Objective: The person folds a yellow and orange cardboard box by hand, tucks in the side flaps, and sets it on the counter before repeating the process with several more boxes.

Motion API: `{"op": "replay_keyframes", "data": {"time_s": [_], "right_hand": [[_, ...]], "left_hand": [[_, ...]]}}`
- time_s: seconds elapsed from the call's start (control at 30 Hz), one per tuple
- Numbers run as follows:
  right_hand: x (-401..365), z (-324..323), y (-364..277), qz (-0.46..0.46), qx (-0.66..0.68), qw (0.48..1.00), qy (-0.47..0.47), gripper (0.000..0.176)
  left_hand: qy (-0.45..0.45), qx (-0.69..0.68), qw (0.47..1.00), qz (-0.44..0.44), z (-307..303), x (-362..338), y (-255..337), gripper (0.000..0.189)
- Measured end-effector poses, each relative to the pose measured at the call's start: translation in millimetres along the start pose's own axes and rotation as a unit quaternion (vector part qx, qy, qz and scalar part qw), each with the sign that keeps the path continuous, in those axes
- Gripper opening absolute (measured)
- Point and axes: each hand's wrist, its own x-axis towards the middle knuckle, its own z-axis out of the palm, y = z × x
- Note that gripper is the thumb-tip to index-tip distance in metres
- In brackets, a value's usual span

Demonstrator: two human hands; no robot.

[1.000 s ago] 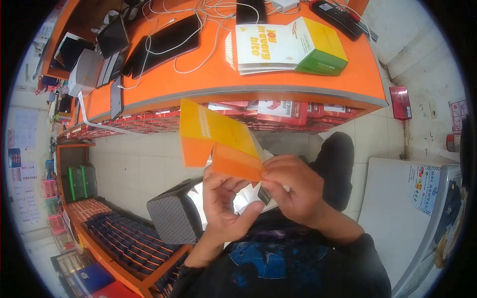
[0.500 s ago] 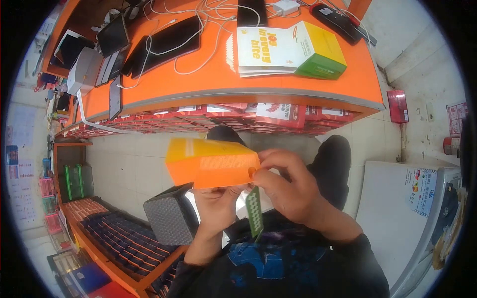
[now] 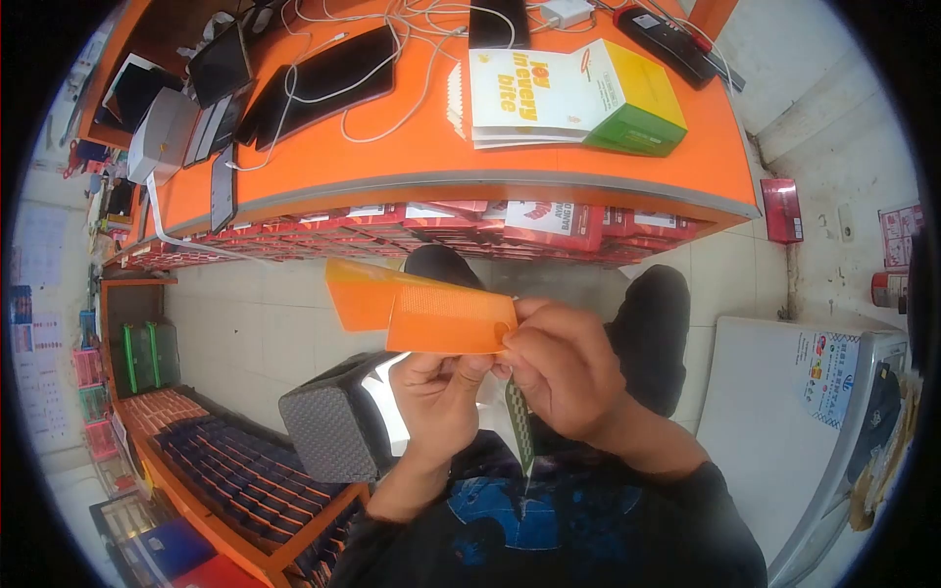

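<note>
Centrally held carton: an orange-and-yellow carton (image 3: 451, 318) of thin card, its panels partly spread, raised between the tabletop (image 3: 706, 167) and the person's dark shirt (image 3: 588, 549).
Left hand: the left hand (image 3: 436, 407) grips the carton's lower edge from below, with thumb and fingers drawn together.
Right hand: the right hand (image 3: 573, 372) pinches the carton's right end, thumb on the near orange panel; the two hands nearly meet at the lower edge.
Green patterned strip: a green patterned strip (image 3: 520, 426) hangs just below the hands; its join to the orange panels is hidden.
Woven-textured box: a black woven-textured box (image 3: 333, 426), tilted in view, near the left forearm.
Tabletop: on the orange surface, a printed carton (image 3: 539, 93) lettered "joy in every bite"; farther left, a dark tablet (image 3: 343, 88) crossed by white cable; at the far right, a red-and-black device (image 3: 667, 47).
Shelf below: red packs (image 3: 554, 223) stacked beneath the tabletop.
Wall side: a small red box (image 3: 781, 211) beside the wall.
</note>
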Motion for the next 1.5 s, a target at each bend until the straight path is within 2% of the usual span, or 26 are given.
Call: {"op": "replay_keyframes", "data": {"time_s": [0.2,0.47,0.53,0.6,0.7,0.77,0.83,0.9,0.97,1.03,1.07,1.13,1.17,1.23,1.27,1.37,1.4,1.5], "right_hand": [[3,-1,0,-0.001,-0.03,0.999,0.014,0.032],[-4,3,2,-0.036,0.009,0.999,0.013,0.037],[-2,3,1,-0.035,0.02,0.999,0.006,0.037],[-2,3,0,-0.035,0.03,0.999,-0.001,0.037],[0,2,-3,0.005,0.058,0.998,0.004,0.031],[7,-4,-3,0.065,0.13,0.989,-0.015,0.025],[7,-8,0,0.087,0.151,0.984,-0.016,0.024],[7,-13,0,0.108,0.172,0.979,-0.016,0.022],[10,-18,-6,0.146,0.12,0.98,-0.056,0.028],[16,-7,-10,0.115,0.1,0.988,-0.02,0.033],[18,-3,-11,0.086,0.08,0.993,0.015,0.038],[16,-4,-9,0.055,0.039,0.998,-0.009,0.038],[14,-5,-8,0.023,-0.002,0.999,-0.032,0.037],[9,-7,-5,-0.008,-0.027,0.998,-0.058,0.034],[7,-5,-5,-0.036,-0.054,0.994,-0.083,0.031],[6,2,-7,-0.064,-0.123,0.988,-0.063,0.031],[7,3,-6,-0.068,-0.123,0.988,-0.062,0.031],[12,7,-3,-0.071,-0.17,0.983,-0.01,0.036]], "left_hand": [[0.0,-0.02,0.999,0.029,2,-1,-2,0.021],[0.037,0.012,0.999,0.015,8,1,7,0.023],[0.008,0.028,0.999,0.032,2,2,6,0.029],[0.021,0.032,0.998,0.045,6,4,8,0.031],[0.04,0.045,0.996,0.064,4,3,5,0.034],[0.048,0.056,0.995,0.071,-2,-1,3,0.036],[0.015,0.15,0.984,0.093,-6,-7,4,0.035],[0.0,0.147,0.985,0.088,-11,-8,1,0.039],[-0.011,0.146,0.986,0.085,-12,-7,1,0.042],[-0.003,0.141,0.986,0.086,-12,-6,1,0.057],[-0.002,0.141,0.986,0.087,-17,-6,2,0.057],[-0.077,0.241,0.962,0.104,-33,-7,3,0.064],[-0.075,0.242,0.962,0.105,-38,-8,-1,0.064],[0.071,0.059,0.98,0.177,-42,-5,-5,0.058],[0.074,0.061,0.979,0.181,-44,-5,-2,0.058],[0.119,0.161,0.963,0.178,-22,27,36,0.036],[0.132,0.139,0.963,0.192,-15,32,35,0.026],[0.121,0.087,0.968,0.203,-10,29,23,0.026]]}}
